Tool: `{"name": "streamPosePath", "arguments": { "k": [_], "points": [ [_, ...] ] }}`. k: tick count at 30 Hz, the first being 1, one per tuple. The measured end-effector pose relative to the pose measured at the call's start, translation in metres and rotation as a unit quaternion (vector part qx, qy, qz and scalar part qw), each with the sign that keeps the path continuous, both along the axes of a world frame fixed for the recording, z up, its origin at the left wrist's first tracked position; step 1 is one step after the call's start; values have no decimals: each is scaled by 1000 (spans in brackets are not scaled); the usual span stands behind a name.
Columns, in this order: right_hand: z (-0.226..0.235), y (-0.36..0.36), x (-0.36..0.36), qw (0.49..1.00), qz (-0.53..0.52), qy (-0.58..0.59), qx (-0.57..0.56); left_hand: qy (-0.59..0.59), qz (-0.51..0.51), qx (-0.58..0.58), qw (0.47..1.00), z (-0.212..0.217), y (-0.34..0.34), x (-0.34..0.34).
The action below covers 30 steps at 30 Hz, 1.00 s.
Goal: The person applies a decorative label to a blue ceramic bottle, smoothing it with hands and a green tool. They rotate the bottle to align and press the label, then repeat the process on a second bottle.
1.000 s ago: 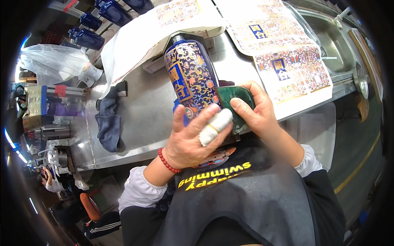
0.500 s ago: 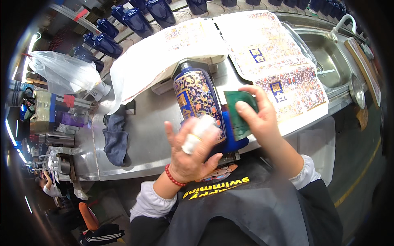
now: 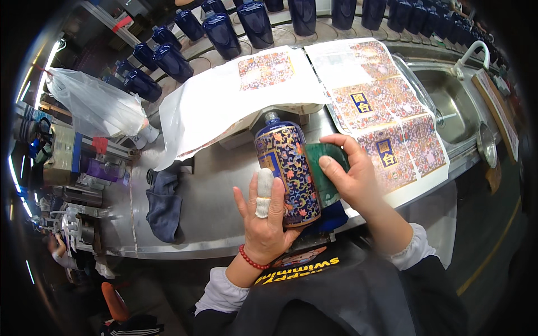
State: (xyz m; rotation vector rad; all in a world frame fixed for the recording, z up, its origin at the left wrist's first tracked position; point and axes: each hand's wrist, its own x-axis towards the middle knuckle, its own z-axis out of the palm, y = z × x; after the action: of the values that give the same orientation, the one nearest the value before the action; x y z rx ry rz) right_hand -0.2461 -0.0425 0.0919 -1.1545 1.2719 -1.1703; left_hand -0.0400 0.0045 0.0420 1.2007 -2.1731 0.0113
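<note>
A dark blue bottle [image 3: 297, 182] lies tilted in front of me, wrapped in a floral label with gold scrolls. My left hand [image 3: 263, 224] rests along its left side and lower end, fingers stretched and apart, the thumb by the base. A white cloth finger cover [image 3: 263, 193] sits on one of those fingers. Between the thumb and fingers of my right hand [image 3: 353, 173] is a flat green scraper [image 3: 321, 179], its edge against the bottle's right side. Beneath the bottle's lower right lies a blue cloth [image 3: 333, 217].
Printed floral label sheets [image 3: 386, 117] cover the right of the steel counter [image 3: 218, 185]. A white sheet [image 3: 213, 95] bulges behind the bottle. A grey cloth [image 3: 163, 204] lies left, a sink [image 3: 440, 92] is far right. Several blue bottles [image 3: 221, 35] line the back.
My left hand has gone from a blurred position over the bottle's front to its left side and base. The green scraper stays at the bottle's right side. The whole view has shifted slightly.
</note>
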Motion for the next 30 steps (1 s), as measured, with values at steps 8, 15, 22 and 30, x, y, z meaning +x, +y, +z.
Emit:
{"name": "streamPosePath", "arguments": {
  "k": [8,15,22,30],
  "points": [
    [1,-48,22,976,49,151,-147,-6,-8,2,1000,2,-2,2],
    [-26,-46,-1,993,54,-2,-100,0,-17,5,1000,0,-3,3],
    [0,-62,8,962,71,133,-229,20,-18,5,1000,-4,-2,3],
    [-17,-59,-21,994,20,-59,-89,71,-135,50,987,11,-57,30]
  ]
}}
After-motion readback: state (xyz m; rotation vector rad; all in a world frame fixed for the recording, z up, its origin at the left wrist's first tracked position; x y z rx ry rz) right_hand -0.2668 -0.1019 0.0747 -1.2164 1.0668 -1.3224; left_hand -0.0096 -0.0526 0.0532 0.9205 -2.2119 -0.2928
